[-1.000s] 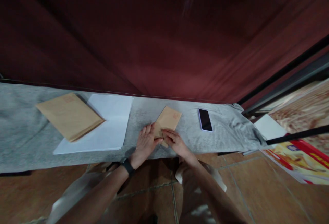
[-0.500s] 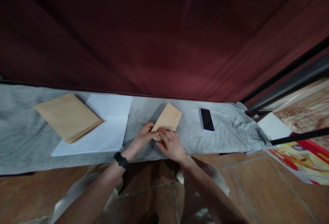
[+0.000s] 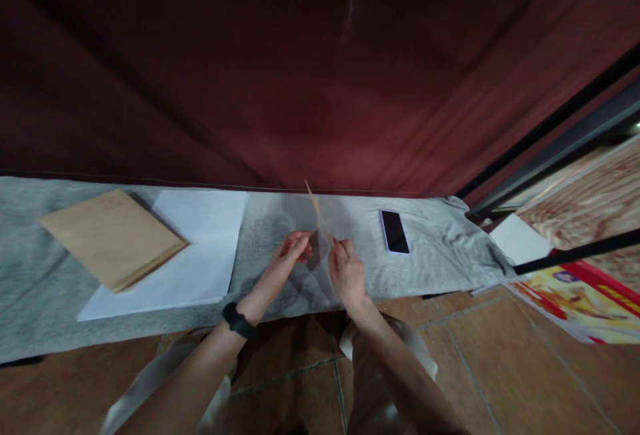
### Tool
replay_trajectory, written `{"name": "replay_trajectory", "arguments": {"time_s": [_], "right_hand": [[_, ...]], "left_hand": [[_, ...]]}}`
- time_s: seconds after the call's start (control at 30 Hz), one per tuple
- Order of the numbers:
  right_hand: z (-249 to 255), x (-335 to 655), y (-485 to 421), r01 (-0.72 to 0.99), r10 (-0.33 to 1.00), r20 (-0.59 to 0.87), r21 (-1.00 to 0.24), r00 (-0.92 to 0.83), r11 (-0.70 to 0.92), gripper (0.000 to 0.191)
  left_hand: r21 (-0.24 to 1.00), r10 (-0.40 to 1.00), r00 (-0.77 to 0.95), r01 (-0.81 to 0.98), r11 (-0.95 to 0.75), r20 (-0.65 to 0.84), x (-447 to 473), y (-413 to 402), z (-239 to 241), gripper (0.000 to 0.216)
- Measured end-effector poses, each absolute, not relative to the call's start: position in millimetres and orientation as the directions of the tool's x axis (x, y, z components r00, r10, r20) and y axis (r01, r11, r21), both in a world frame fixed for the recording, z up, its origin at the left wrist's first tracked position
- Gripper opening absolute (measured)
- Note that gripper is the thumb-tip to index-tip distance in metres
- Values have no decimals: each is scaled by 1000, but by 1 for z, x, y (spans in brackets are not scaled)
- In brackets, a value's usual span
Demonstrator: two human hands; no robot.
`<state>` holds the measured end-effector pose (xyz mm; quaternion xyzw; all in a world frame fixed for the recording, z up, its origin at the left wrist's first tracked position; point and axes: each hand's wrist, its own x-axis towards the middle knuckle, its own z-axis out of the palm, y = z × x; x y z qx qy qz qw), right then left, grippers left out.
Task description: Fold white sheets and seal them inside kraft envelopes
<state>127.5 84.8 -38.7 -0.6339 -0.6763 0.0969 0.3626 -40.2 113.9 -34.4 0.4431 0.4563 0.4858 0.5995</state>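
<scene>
My left hand (image 3: 289, 253) and my right hand (image 3: 344, 270) both pinch a small brown envelope (image 3: 317, 216) between them. The envelope stands raised on edge above the grey cloth (image 3: 280, 218), so I see it almost edge-on and blurred. A black watch sits on my left wrist (image 3: 237, 320). Both sets of fingers are closed on the envelope's lower end.
A stack of brown envelopes (image 3: 111, 237) lies on white sheets of paper (image 3: 195, 255) at the left. A phone (image 3: 394, 231) lies face up to the right. Beyond it are a white sheet (image 3: 520, 240), black bars and a colourful printed board (image 3: 580, 298). A dark red curtain hangs behind.
The small envelope, which lay flat on the cloth under both hands, has been lifted and turned up onto its edge. Both hands have risen with it.
</scene>
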Motion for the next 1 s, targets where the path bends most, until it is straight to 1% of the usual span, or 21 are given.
{"name": "replay_trajectory", "arguments": {"time_s": [0.03,0.07,0.1,0.13,0.17,0.2,0.23,0.27,0.33,0.4,0.53,0.67,0.87,1.0], "right_hand": [[-39,135,89,666,921,342,-733,187,137,24],[-39,142,94,495,917,277,-863,287,106,22],[-41,147,97,290,917,182,-954,354,78,21],[-43,151,99,85,921,77,-995,381,48,21],[-46,152,100,-95,929,-24,-995,370,12,24],[-50,151,99,-231,936,-109,-972,335,-31,28],[-54,148,98,-322,942,-175,-944,287,-77,32],[-58,144,96,-376,944,-223,-919,241,-121,35],[-65,135,91,-423,944,-283,-886,168,-190,36],[-70,129,89,-453,941,-312,-863,131,-223,35],[-70,139,92,-491,926,-352,-836,138,-245,35],[-71,159,94,-457,917,-346,-861,200,-225,33],[-75,182,95,-424,889,-311,-893,337,-152,29],[-74,205,95,-443,826,-328,-890,460,-106,27]], "left_hand": [[974,983,91,-147,172,-160,-40,114,-37,52],[968,975,81,-123,216,-208,-39,114,-39,53],[959,963,92,-112,262,-252,-37,114,-41,55],[947,950,125,-110,301,-287,-36,112,-42,57],[937,937,167,-118,328,-306,-33,111,-44,59],[930,926,211,-130,344,-313,-31,108,-45,60],[925,917,250,-142,353,-311,-28,106,-46,60],[922,912,275,-154,355,-305,-25,104,-47,58],[924,917,283,-180,338,-281,-20,102,-49,53],[932,931,263,-193,308,-253,-17,103,-52,46],[963,944,262,-122,240,-202,-18,111,-56,34],[973,931,305,-50,224,-199,-19,119,-54,34],[961,918,301,-17,277,-259,-8,122,-57,48],[958,918,288,-9,287,-272,-4,121,-59,45]]}}
